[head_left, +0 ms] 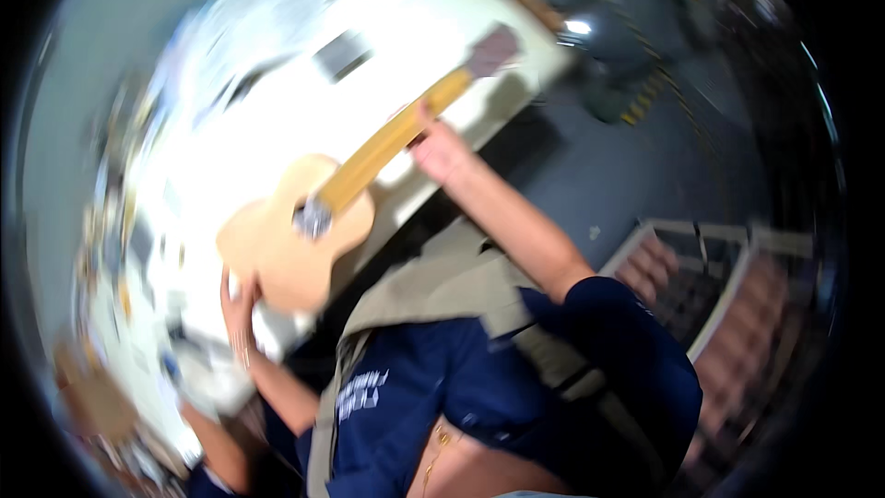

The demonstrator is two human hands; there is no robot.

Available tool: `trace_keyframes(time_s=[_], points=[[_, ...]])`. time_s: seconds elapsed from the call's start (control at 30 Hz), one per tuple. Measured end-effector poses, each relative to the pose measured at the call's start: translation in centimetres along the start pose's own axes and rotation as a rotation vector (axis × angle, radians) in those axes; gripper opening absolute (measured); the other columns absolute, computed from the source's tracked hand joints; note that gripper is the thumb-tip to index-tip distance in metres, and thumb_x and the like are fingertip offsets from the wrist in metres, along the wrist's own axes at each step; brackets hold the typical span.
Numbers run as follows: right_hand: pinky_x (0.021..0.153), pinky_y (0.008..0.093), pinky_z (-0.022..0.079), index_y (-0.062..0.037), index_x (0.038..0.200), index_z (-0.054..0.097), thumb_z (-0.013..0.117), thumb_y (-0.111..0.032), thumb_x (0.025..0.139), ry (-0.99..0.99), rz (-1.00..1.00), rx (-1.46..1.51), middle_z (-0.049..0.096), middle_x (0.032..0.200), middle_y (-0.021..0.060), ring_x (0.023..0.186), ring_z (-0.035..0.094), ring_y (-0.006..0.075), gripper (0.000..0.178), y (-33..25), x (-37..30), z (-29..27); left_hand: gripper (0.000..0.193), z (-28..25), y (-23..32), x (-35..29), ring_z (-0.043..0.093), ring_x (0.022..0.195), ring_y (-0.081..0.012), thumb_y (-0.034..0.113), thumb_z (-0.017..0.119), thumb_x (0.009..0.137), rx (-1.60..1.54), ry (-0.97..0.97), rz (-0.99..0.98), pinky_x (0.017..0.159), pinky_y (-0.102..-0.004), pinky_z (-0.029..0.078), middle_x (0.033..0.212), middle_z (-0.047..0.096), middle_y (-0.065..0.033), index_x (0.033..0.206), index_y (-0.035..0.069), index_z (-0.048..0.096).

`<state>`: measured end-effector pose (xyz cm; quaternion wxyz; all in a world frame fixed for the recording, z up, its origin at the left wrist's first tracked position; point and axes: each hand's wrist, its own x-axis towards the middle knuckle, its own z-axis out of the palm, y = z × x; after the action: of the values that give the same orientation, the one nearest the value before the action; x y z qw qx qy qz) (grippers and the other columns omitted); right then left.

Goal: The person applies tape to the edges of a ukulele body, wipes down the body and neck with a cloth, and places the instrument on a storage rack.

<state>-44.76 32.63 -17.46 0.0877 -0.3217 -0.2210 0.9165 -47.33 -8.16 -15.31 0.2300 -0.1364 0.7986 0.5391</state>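
A small pale-wood guitar [304, 263] slants over the white worktable, its dark reddish headstock [493, 49] toward the far right. Yellowish covering runs along its neck [373, 152], and a silvery crumpled-looking piece [316, 219] sits at the sound hole. My right hand [441, 152] is closed round the neck below the headstock, thumb on the upper side. At the lower left edge of the body, my left hand [241, 309] grips the rim, with some fingers hidden. Motion blur hides finer detail, and I cannot tell whether the guitar touches the table.
A grey square block [342, 55] lies on the worktable [212, 143], with clear plastic sheeting [267, 14] behind. Another person's forearm [217, 447] reaches in at lower left. Rack frames with brownish-pink pieces [737, 341] stand at right. Yellow-black striped tape [645, 97] marks the floor.
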Motion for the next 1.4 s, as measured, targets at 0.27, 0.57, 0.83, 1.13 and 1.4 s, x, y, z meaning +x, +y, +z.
trace_keyframes(time_s=[0.27, 0.57, 0.83, 1.13, 1.4], points=[[0.072, 0.0281, 0.05, -0.0154, 0.142, 0.012, 0.06, -0.023, 0.087, 0.125, -1.518, -0.221, 0.054, 0.108, 0.0122, 0.081, 0.06, 0.0165, 0.073, -16.6, -16.9, -4.1, 0.086, 22.3, -0.5, -2.0, 0.044, 0.116, -0.0275, 0.013, 0.078, 0.062, 0.211, -0.576, 0.827, 0.1, -0.0395, 0.033, 0.129, 0.043, -0.0172, 0.133, -0.002, 0.033], [0.073, 0.0246, 0.044, -0.0052, 0.139, 0.025, 0.059, 0.0, 0.082, 1.269, -2.116, -0.345, 0.049, 0.095, 0.0021, 0.081, 0.05, 0.0087, 0.066, -16.8, -47.3, -20.9, 0.084, 43.8, -1.9, -12.9, 0.053, 0.108, -0.0237, 0.002, 0.076, 0.069, 0.432, -1.603, 0.782, 0.093, -0.0333, 0.04, 0.115, 0.057, -0.0186, 0.137, 0.007, 0.027], [0.046, 0.023, 0.043, -0.0093, 0.132, 0.031, 0.062, -0.003, 0.079, 2.112, -2.094, -0.633, 0.058, 0.074, 0.0044, 0.054, 0.054, 0.0105, 0.062, -7.1, -77.4, -23.7, 0.065, 55.2, -5.3, -24.2, 0.059, 0.097, -0.0196, 0.008, 0.071, 0.077, 0.49, -1.974, 0.657, 0.088, -0.0315, 0.043, 0.103, 0.063, -0.0139, 0.131, 0.004, 0.035], [0.048, 0.0261, 0.044, -0.0089, 0.122, 0.034, 0.061, 0.0, 0.081, 2.076, -2.184, -0.888, 0.057, 0.079, 0.0082, 0.056, 0.054, 0.0152, 0.05, -4.7, -95.4, -35.7, 0.053, 61.0, -6.1, -34.9, 0.061, 0.093, -0.0185, 0.006, 0.068, 0.079, 0.601, -2.107, 0.848, 0.085, -0.0306, 0.046, 0.097, 0.064, -0.0116, 0.125, 0.001, 0.044], [0.044, 0.0216, 0.038, -0.0142, 0.132, 0.035, 0.058, -0.003, 0.08, 2.214, -1.979, -0.546, 0.052, 0.078, 0.0032, 0.052, 0.047, 0.0097, 0.058, -8.2, -99.7, -43.8, 0.052, 62.5, -6.8, -34.4, 0.061, 0.091, -0.0188, 0.012, 0.068, 0.08, 0.674, -2.041, 0.744, 0.085, -0.0308, 0.046, 0.096, 0.064, -0.0126, 0.125, 0.003, 0.043]])
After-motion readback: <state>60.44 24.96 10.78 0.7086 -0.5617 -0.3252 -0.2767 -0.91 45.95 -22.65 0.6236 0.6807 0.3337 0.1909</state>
